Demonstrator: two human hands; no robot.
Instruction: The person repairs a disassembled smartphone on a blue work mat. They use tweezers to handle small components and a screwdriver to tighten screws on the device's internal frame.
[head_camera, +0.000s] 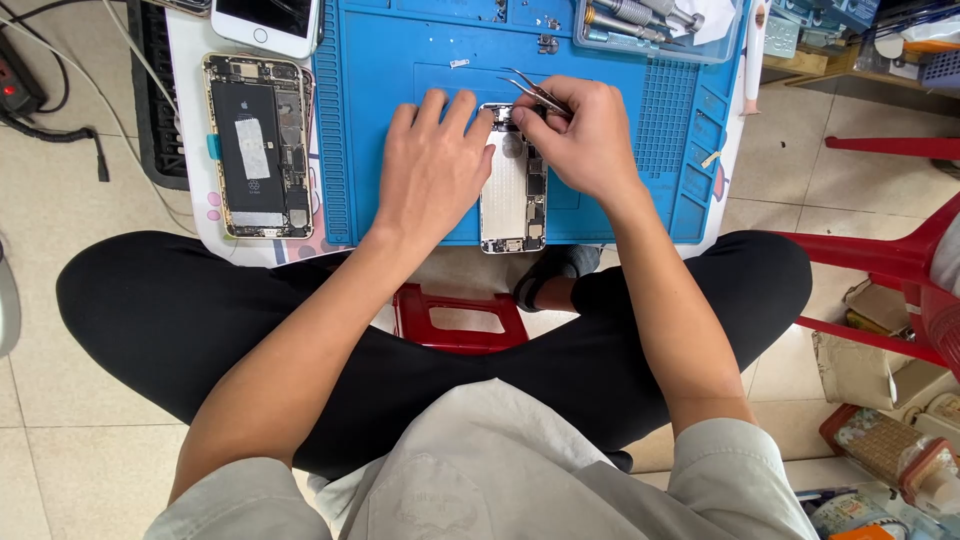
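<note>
An opened phone body (512, 190) with its circuit board showing lies on a blue repair mat (400, 70). My left hand (432, 165) rests flat on the phone's left edge, fingers spread, steadying it. My right hand (583, 135) is closed on a pair of metal tweezers (535, 92), whose tips point down at the top of the phone.
A second opened phone (258, 145) with a black battery lies left of the mat, and a white phone (268, 22) lies above it. A tray of screwdrivers (640, 25) sits at the mat's far right. Red plastic stools (900, 250) stand to the right, a power strip (20, 85) to the left.
</note>
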